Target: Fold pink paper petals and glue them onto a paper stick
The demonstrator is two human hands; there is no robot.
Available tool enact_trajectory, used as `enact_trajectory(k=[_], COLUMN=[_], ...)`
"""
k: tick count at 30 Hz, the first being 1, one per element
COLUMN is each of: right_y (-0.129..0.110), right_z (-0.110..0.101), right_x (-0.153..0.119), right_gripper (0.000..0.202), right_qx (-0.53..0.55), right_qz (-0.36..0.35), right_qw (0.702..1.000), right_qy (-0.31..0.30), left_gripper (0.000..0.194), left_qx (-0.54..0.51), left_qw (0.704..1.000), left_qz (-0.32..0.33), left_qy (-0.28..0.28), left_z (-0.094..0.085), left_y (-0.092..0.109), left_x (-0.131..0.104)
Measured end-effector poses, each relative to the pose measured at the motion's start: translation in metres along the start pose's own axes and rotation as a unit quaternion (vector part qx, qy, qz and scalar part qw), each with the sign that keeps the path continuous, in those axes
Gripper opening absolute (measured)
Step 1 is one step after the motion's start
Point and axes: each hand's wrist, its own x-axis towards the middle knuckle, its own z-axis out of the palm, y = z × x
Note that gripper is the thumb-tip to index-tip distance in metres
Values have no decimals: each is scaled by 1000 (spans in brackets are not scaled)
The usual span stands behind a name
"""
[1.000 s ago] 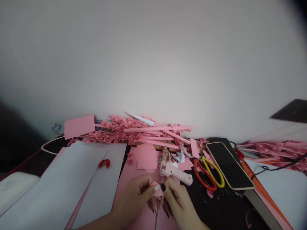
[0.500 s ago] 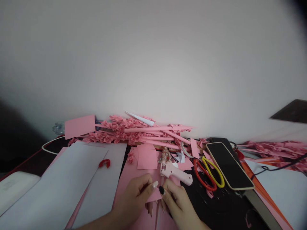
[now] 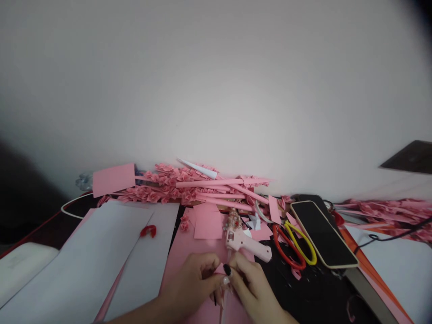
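A small piece of pink paper [image 3: 220, 269] is pinched between my two hands, folded or curled at the fingertips. My left hand [image 3: 194, 283] is closed on its left side, thumb pressed in near the middle. From the right, my right hand [image 3: 251, 285] grips the same paper, its dark-nailed thumb close to the left thumb. The fingers hide most of the piece. Under both hands lie larger pink sheets [image 3: 178, 261]. Just beyond the fingers rests a pale pink glue gun [image 3: 248, 243], its nozzle end hidden.
Scissors with red and yellow handles [image 3: 290, 252] lie to the right, beside a phone [image 3: 324, 234]. White sheets [image 3: 81, 256] spread out on the left, with a red curled scrap [image 3: 148, 231] on them. Pink paper flowers [image 3: 178, 177] and rolled paper tubes [image 3: 209, 182] pile against the wall.
My hands have drawn together, and the thumbs now nearly meet. The pink paper, flat and hanging below the fingers before, is now bent up between the fingertips.
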Motion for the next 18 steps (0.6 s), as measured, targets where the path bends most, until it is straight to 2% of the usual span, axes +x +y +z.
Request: enact_trajectory(k=[3,6,11,18], right_y=[-2,-2,3,4], right_z=[-1,-1,2,-1], right_x=[0,0,-1,-1], right_gripper=[29,34,44,39], right_qx=[-4,-26,-56,-14], right_qz=[0,13,-5,5], right_qw=[1000,999,995,998], right_qy=[2,28,80,67], left_gripper=[16,18,25,34], left_qx=[-4,-11,-40,-75], left_qw=[999,999,999,995], left_qz=[2,3,-14,-43], left_qy=[-36,-52,-24,40], left_z=[0,1,1,-5], left_y=[4,6,6,7], left_x=[-2,-3,0,1])
